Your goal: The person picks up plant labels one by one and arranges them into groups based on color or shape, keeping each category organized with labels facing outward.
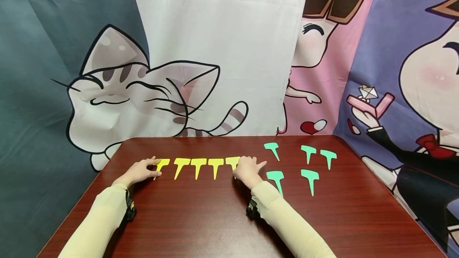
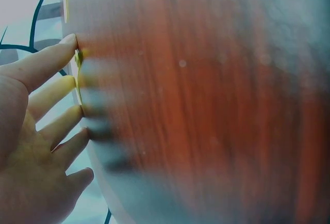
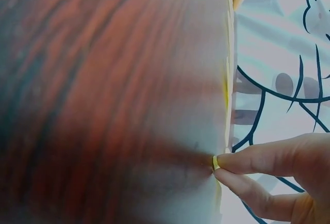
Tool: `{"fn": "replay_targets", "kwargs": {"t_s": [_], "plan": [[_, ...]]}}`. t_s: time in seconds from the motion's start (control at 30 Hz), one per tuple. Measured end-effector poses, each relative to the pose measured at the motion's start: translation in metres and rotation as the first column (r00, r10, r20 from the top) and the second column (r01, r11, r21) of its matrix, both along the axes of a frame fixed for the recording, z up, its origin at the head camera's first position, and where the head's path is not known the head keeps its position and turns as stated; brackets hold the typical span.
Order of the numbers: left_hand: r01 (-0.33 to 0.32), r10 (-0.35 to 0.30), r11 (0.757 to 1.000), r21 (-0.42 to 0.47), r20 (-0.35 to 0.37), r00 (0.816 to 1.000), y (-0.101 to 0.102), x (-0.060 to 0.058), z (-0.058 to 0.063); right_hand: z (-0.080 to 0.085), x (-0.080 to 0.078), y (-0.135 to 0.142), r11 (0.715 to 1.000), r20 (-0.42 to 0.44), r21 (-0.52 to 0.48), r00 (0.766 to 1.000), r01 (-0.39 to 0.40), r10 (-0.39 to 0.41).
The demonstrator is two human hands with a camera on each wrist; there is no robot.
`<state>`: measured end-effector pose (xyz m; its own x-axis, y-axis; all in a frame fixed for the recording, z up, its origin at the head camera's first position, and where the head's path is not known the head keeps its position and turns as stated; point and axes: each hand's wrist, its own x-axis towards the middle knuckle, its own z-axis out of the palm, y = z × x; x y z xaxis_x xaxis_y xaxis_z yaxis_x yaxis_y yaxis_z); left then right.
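Several yellow T-shaped plant labels [image 1: 198, 166] lie in a row on the table, stems toward me. At the row's left end, my left hand [image 1: 140, 170] touches the leftmost yellow label [image 1: 163, 163]; in the left wrist view its fingers [image 2: 53, 91] are fairly straight and spread, with the label between thumb and fingers. My right hand [image 1: 248, 169] is at the right end of the row. Its thumb and a finger pinch the stem of the rightmost yellow label [image 1: 232, 161], seen edge-on in the right wrist view [image 3: 215, 163]. The hand covers part of that label.
Several green T-shaped plant labels [image 1: 310, 180] lie scattered to the right of my right hand, one of them [image 1: 275, 178] close to the right sleeve. The reddish-brown wooden table [image 1: 186, 222] ends at a cartoon-printed cloth [image 1: 222, 31] behind it.
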<state>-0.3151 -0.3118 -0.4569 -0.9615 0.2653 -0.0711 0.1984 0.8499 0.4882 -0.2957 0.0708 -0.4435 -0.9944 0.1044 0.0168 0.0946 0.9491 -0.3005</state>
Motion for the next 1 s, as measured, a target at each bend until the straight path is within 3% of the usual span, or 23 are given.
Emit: {"fn": "replay_targets", "kwargs": {"t_s": [0.57,1.0], "plan": [[0.001,-0.001,1.0,-0.002,0.006,1.0,0.0,-0.001,-0.0006,0.0,0.0035,0.0013,1.0,-0.003,-0.012,1.0,-0.005,0.005],[0.003,-0.003,1.0,-0.006,-0.002,1.0,-0.0009,-0.0017,-0.0014,0.0018,0.0076,0.0071,0.999,-0.053,-0.011,0.998,-0.031,0.03]]}}
